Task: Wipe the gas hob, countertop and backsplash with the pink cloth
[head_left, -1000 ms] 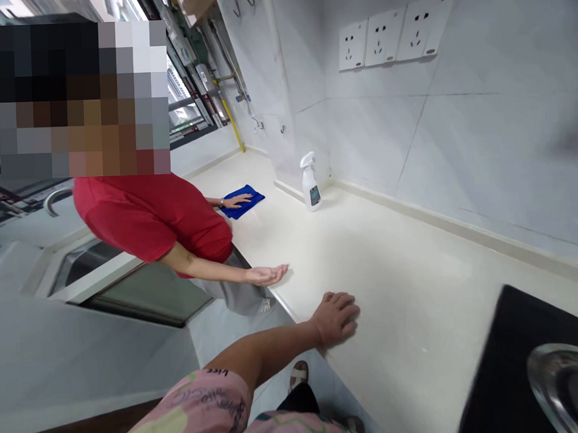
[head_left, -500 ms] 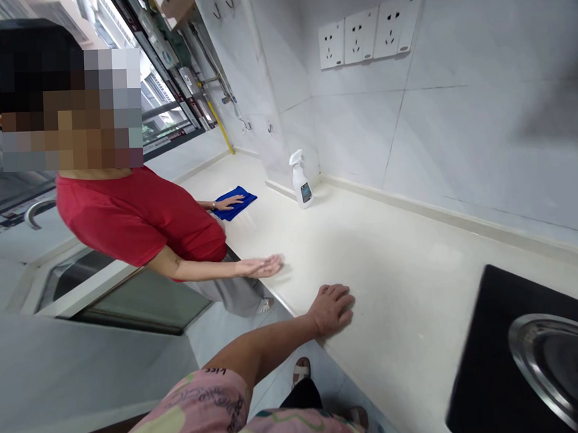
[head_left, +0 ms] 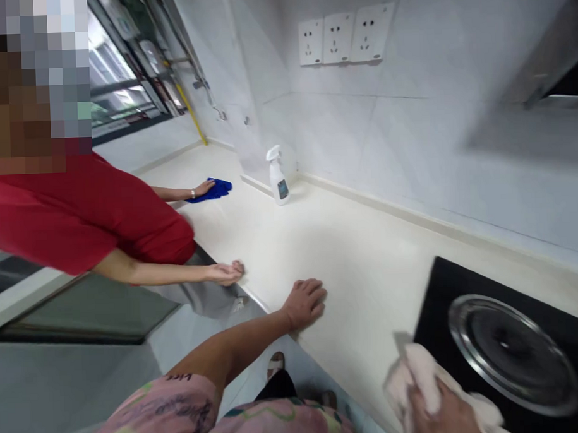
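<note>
While the left hand (head_left: 305, 302) is being rested on the pale surface (head_left: 347, 258), its fingers slightly spread, a pinkish-white cloth (head_left: 423, 371) is now being brought into view by the right hand (head_left: 440, 413), whose fingers are being wrapped into the folds (the tips are being hidden). The cloth is being held by the black cooktop (head_left: 437, 303), so active handling is apparently being left to the right hand.

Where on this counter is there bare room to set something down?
Widest: the counter between the left hand, spray bottle and black cooktop. A smaller patch lies between the bottle and the blue cloth under the co-worker's hand. Crowded: the cooktop's near-left edge, where the right hand holds a pale cloth.
</note>
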Demonstrator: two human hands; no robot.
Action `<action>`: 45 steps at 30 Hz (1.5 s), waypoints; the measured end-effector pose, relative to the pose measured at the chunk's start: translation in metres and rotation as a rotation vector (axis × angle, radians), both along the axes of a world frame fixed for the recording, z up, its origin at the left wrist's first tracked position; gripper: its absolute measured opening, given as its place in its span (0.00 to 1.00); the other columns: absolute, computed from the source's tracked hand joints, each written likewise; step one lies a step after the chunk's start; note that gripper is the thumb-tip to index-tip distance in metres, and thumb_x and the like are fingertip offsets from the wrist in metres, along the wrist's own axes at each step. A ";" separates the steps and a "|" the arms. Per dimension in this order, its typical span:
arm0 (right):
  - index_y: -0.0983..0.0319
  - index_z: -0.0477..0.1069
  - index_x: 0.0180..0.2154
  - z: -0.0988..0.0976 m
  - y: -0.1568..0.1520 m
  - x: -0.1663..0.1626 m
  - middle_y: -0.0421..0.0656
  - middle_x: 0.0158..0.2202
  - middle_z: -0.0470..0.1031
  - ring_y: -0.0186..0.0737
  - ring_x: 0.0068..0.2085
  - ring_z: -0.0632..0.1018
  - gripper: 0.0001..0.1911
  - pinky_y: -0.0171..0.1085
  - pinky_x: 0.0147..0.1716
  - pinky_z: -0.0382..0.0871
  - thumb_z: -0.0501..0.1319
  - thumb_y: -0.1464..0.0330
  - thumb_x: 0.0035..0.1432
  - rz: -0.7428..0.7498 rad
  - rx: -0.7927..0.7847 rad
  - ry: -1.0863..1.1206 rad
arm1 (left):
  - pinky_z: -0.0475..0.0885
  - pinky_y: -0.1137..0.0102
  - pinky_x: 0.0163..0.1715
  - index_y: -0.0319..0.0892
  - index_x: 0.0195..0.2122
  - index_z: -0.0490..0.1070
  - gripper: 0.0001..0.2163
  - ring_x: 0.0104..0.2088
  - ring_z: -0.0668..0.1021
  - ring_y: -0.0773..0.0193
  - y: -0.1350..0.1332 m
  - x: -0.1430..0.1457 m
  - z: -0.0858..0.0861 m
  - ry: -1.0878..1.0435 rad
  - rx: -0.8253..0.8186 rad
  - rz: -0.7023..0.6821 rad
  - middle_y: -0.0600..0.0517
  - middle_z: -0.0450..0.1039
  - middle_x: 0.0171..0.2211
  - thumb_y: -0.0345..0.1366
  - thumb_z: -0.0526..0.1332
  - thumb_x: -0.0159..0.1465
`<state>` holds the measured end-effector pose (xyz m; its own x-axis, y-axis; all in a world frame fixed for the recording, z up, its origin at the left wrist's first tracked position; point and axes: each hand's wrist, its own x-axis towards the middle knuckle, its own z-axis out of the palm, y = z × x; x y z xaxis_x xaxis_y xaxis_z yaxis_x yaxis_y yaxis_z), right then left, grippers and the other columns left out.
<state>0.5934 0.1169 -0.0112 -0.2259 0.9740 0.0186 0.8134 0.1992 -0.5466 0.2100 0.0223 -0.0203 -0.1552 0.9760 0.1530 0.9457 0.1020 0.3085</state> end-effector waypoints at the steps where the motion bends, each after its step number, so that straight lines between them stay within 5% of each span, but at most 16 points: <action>1: 0.50 0.78 0.49 0.000 -0.002 -0.008 0.53 0.43 0.78 0.70 0.48 0.81 0.28 0.66 0.46 0.77 0.57 0.42 0.57 -0.026 0.009 -0.003 | 0.62 0.50 0.63 0.47 0.62 0.74 0.20 0.65 0.71 0.48 0.000 -0.001 0.000 -0.010 0.006 0.000 0.41 0.73 0.64 0.42 0.60 0.70; 5: 0.55 0.75 0.51 0.018 -0.005 -0.041 0.52 0.52 0.81 0.66 0.56 0.79 0.30 0.60 0.57 0.74 0.57 0.44 0.55 -0.176 -0.138 0.200 | 0.62 0.47 0.64 0.47 0.62 0.74 0.20 0.65 0.70 0.46 0.004 -0.007 0.001 -0.040 0.016 -0.002 0.41 0.72 0.65 0.41 0.58 0.71; 8: 0.57 0.72 0.56 0.041 0.001 -0.053 0.48 0.48 0.83 0.59 0.52 0.82 0.35 0.53 0.53 0.78 0.61 0.43 0.54 -0.322 -0.382 0.516 | 0.62 0.47 0.64 0.47 0.62 0.74 0.19 0.66 0.70 0.46 0.008 -0.010 0.003 -0.042 0.014 -0.006 0.41 0.72 0.66 0.41 0.57 0.72; 12: 0.57 0.66 0.66 0.058 0.015 -0.025 0.43 0.49 0.83 0.54 0.51 0.83 0.42 0.49 0.48 0.81 0.61 0.43 0.57 -0.411 -0.517 0.932 | 0.62 0.48 0.65 0.47 0.63 0.73 0.19 0.66 0.70 0.47 0.009 -0.010 0.006 -0.031 0.009 -0.008 0.41 0.72 0.66 0.42 0.56 0.73; 15: 0.57 0.72 0.63 0.051 0.032 0.031 0.45 0.52 0.82 0.57 0.54 0.83 0.40 0.49 0.50 0.81 0.63 0.43 0.54 -0.424 -0.437 0.749 | 0.62 0.48 0.65 0.46 0.63 0.74 0.19 0.67 0.70 0.48 0.010 -0.009 0.006 -0.016 0.007 -0.003 0.41 0.72 0.66 0.41 0.55 0.73; 18: 0.59 0.76 0.59 0.037 0.044 0.090 0.53 0.57 0.77 0.60 0.53 0.82 0.39 0.52 0.52 0.79 0.64 0.43 0.51 -0.543 -0.152 0.386 | 0.62 0.49 0.65 0.46 0.62 0.74 0.19 0.67 0.70 0.48 0.011 -0.010 0.005 -0.007 0.012 -0.004 0.41 0.73 0.66 0.42 0.56 0.73; 21: 0.61 0.74 0.62 0.027 0.046 0.110 0.58 0.58 0.75 0.62 0.52 0.81 0.41 0.56 0.53 0.78 0.57 0.41 0.57 -0.564 0.033 0.245 | 0.62 0.50 0.64 0.47 0.62 0.73 0.18 0.66 0.70 0.49 0.012 -0.011 0.004 -0.004 0.017 -0.002 0.42 0.73 0.66 0.42 0.56 0.74; 24: 0.61 0.73 0.64 0.020 0.041 0.072 0.61 0.64 0.70 0.68 0.62 0.74 0.42 0.63 0.61 0.70 0.51 0.40 0.64 -0.382 0.041 0.114 | 0.62 0.50 0.64 0.47 0.61 0.74 0.18 0.66 0.70 0.49 0.013 -0.011 0.002 0.012 0.019 -0.001 0.43 0.73 0.66 0.42 0.55 0.74; 28: 0.57 0.71 0.68 0.010 0.022 -0.015 0.60 0.76 0.52 0.82 0.71 0.59 0.38 0.77 0.64 0.55 0.53 0.44 0.67 -0.207 0.013 -0.242 | 0.63 0.50 0.64 0.47 0.61 0.74 0.18 0.66 0.71 0.49 0.013 -0.013 0.001 0.031 0.020 -0.001 0.42 0.73 0.66 0.42 0.55 0.74; 33: 0.53 0.73 0.66 -0.002 -0.011 -0.051 0.55 0.76 0.53 0.76 0.73 0.57 0.29 0.71 0.66 0.55 0.59 0.53 0.69 0.022 0.174 -0.359 | 0.64 0.50 0.63 0.48 0.61 0.76 0.18 0.66 0.73 0.48 0.014 -0.018 -0.001 0.049 0.040 -0.009 0.41 0.75 0.65 0.44 0.55 0.75; 35: 0.54 0.74 0.65 -0.006 -0.014 -0.031 0.54 0.75 0.56 0.70 0.71 0.62 0.27 0.67 0.66 0.57 0.58 0.53 0.70 0.056 0.237 -0.337 | 0.64 0.49 0.63 0.48 0.61 0.76 0.19 0.65 0.73 0.48 0.015 -0.020 -0.002 0.052 0.049 -0.013 0.41 0.75 0.65 0.44 0.55 0.75; 38: 0.61 0.76 0.61 -0.013 0.003 0.020 0.60 0.72 0.60 0.66 0.65 0.69 0.28 0.63 0.63 0.64 0.53 0.53 0.71 -0.083 0.346 -0.288 | 0.65 0.49 0.63 0.48 0.61 0.76 0.19 0.65 0.74 0.47 0.016 -0.021 -0.003 0.050 0.046 -0.018 0.41 0.75 0.65 0.45 0.55 0.74; 45: 0.68 0.74 0.60 -0.022 0.099 0.104 0.70 0.69 0.62 0.70 0.64 0.70 0.31 0.65 0.58 0.68 0.52 0.53 0.69 -0.386 0.417 -0.263 | 0.64 0.48 0.63 0.48 0.60 0.76 0.19 0.65 0.74 0.46 0.018 -0.022 -0.005 0.060 0.036 -0.007 0.41 0.75 0.65 0.46 0.55 0.74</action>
<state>0.6975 0.2160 -0.0327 0.0926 0.9091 0.4062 0.9659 0.0172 -0.2585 0.1877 0.0403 -0.0250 -0.1375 0.9707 0.1970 0.9632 0.0847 0.2549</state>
